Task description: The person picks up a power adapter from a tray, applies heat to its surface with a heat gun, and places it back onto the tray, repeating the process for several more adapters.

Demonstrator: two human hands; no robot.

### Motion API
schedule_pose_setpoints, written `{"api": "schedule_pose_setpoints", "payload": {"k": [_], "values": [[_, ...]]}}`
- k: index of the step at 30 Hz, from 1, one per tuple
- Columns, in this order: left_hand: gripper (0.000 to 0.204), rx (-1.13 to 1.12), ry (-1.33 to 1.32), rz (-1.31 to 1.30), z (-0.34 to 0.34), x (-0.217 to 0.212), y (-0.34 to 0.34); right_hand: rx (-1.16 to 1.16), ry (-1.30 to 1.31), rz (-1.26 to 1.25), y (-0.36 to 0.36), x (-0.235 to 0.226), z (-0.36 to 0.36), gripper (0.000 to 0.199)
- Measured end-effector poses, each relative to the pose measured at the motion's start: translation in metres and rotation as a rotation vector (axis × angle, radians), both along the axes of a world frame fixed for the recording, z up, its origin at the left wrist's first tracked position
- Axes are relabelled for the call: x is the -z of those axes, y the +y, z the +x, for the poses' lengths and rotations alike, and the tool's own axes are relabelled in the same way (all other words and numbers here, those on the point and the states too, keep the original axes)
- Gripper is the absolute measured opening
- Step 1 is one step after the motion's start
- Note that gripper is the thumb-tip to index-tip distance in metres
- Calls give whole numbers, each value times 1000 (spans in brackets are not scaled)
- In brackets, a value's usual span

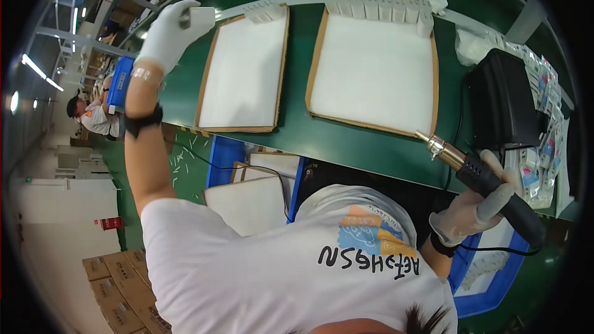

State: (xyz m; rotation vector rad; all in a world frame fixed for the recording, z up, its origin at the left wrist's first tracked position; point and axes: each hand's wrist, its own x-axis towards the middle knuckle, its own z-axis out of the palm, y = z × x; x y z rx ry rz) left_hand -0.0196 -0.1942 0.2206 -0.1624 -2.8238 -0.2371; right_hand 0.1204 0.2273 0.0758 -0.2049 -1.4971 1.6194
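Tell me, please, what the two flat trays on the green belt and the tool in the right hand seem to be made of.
The two flat trays look like brown cardboard lined with a matte white sheet, perhaps foam or paper: the raw brown edges show around the white. The tool in the right hand seems to have a shiny metal nozzle, brass-coloured with glints, and a black matte handle, probably plastic.

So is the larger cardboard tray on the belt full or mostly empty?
Mostly empty. The larger cardboard tray holds white boxes only along its far edge and right corner; the rest shows a bare white liner.
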Motion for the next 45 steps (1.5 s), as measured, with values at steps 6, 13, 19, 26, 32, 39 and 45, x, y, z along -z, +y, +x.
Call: {"api": "schedule_pose_setpoints", "payload": {"k": [6, 13, 19, 26, 32, 39, 45], "values": [[42, -86, -159, -191, -132, 91, -84, -39, -5, 31, 6, 0, 1, 39], [41, -81, -256, -49, -192, 166, -103, -23, -29, 47, 19, 11, 3, 38], [55, -26, -203, 13, -183, 173, -136, -39, -24, 24, 16, 2, 4, 39], [54, 125, 19, -68, -139, 83, 26, 27, 3, 12, 27, 4, -2, 38], [53, 260, -82, -175, -149, 104, 133, -77, 62, -22, 19, 3, -1, 29], [40, 178, -128, -130, -162, 141, 149, -47, 73, -72, 35, 15, 8, 28], [33, 177, -79, 33, -139, 152, 147, -72, 104, -73, 34, 15, 9, 28]]}}
